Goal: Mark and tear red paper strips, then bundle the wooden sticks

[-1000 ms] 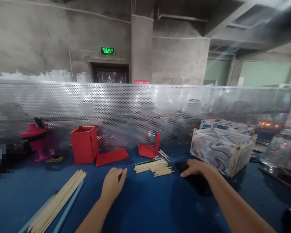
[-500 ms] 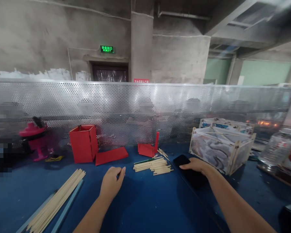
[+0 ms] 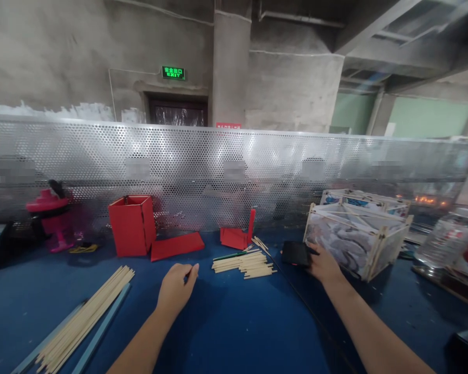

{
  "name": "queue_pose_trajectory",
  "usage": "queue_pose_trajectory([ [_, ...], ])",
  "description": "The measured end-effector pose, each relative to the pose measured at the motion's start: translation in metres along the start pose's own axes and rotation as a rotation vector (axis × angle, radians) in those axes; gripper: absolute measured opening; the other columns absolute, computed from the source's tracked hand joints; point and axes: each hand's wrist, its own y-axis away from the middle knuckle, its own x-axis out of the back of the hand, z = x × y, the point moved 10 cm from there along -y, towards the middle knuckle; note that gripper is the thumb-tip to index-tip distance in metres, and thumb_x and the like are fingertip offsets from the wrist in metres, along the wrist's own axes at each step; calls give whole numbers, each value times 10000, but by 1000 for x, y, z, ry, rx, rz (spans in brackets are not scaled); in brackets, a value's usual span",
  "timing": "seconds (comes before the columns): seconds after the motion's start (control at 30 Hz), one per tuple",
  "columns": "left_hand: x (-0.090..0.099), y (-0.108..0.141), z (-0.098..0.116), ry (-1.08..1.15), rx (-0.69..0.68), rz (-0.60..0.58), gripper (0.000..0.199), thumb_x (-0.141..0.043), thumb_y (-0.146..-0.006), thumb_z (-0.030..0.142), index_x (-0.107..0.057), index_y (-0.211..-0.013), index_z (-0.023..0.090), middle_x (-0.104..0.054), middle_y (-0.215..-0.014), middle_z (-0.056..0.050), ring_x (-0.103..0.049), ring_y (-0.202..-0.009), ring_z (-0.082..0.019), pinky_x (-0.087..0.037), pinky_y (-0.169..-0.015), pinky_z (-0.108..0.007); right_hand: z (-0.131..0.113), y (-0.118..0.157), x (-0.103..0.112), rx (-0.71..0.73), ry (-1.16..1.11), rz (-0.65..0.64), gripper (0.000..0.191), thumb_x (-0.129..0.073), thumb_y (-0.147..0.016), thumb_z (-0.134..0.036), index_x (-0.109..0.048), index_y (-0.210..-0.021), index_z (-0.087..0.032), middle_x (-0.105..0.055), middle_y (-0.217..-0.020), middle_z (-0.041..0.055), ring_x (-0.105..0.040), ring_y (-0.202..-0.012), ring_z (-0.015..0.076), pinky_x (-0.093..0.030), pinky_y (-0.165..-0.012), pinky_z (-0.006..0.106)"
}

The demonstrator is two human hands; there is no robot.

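Note:
My left hand [image 3: 175, 288] rests loosely curled over the blue tabletop [image 3: 234, 322], thumb near the bent index finger; nothing shows in it. At the right, my right hand [image 3: 325, 266] grips a black phone [image 3: 295, 253] by its right side, just in front of a frame box with printed panels [image 3: 341, 239]. Between the hands lie short wooden sticks [image 3: 253, 264] in a loose pile. Behind my left hand are a flat red panel [image 3: 178, 245] and an upright red box [image 3: 131, 226]. Smaller red pieces [image 3: 234, 237] sit behind the stick pile.
Long wooden sticks [image 3: 88, 317] lie at the left between blue strips [image 3: 101, 330]. A pink cup [image 3: 50, 213] stands far left, a clear plastic bottle [image 3: 446, 239] far right. A perforated metal screen [image 3: 195, 171] closes off the back. A dark cable [image 3: 302, 301] crosses the table.
My right hand has turned the phone, which now shows as a shorter, squarer shape to the left of the fingers. My left hand stays curled in about the same place. The view has shifted slightly.

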Motion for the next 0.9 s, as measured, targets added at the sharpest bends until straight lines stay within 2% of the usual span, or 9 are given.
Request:
queue_pose_trajectory([
  [0.17,2,0,-3,20,48,0,416,-383,-955,376,-597,-636,216,-644,-641,-26,-616,-725,-198,-411,-692,-275,-3,7,-20,-11,-687,-78,577,-120,-978,-501,-536,-1267,-224,-710,-1083,129,-663,-980,287,-496,-844,544],
  [0.27,2,0,-5,35,71,-6,409,-384,-950,369,-600,-638,216,-647,-642,-22,-625,-726,-193,-412,-693,-269,-14,20,-41,-46,-933,-194,621,-151,-950,-553,-535,-1292,-204,-721,-1075,158,-665,-975,323,-456,-858,608],
  [0.33,1,0,-8,42,90,-7,407,-385,-948,367,-605,-640,216,-651,-643,-22,-632,-722,-191,-413,-691,-265,-24,32,-60,-87,-1020,-287,580,-204,-960,-515,-548,-1284,-178,-729,-1046,177,-671,-961,335,-442,-860,627],
  [0.47,-1,0,-13,63,127,-12,423,-383,-942,383,-611,-628,215,-661,-638,-23,-639,-713,-192,-412,-682,-267,-42,66,-106,-158,-1065,-441,500,-279,-984,-439,-634,-1140,-123,-748,-914,179,-701,-866,319,-484,-827,568],
  [0.6,0,1,-18,96,160,-7,432,-380,-936,411,-618,-633,215,-660,-622,-15,-641,-699,-192,-414,-670,-269,-46,106,-154,-208,-1061,-568,551,-342,-959,-533,-674,-1016,-97,-742,-860,158,-705,-768,276,-531,-748,479],
  [0.67,1,2,-20,114,178,2,443,-370,-936,422,-620,-634,217,-656,-611,-11,-640,-682,-190,-417,-658,-269,-42,122,-172,-241,-1047,-611,529,-412,-933,-551,-671,-1022,-98,-741,-872,155,-705,-745,266,-539,-702,447],
  [0.77,2,4,-23,142,199,13,459,-354,-939,440,-627,-644,218,-651,-600,-4,-636,-649,-185,-424,-636,-267,-27,140,-189,-344,-997,-645,533,-455,-907,-577,-663,-1048,-107,-748,-885,148,-711,-727,258,-543,-674,422],
  [0.9,0,3,-19,178,184,1,466,-370,-929,470,-626,-628,223,-651,-595,2,-641,-660,-184,-437,-656,-266,-19,148,-194,-401,-937,-671,563,-453,-897,-605,-663,-1041,-103,-754,-890,144,-711,-703,258,-547,-642,414],
])
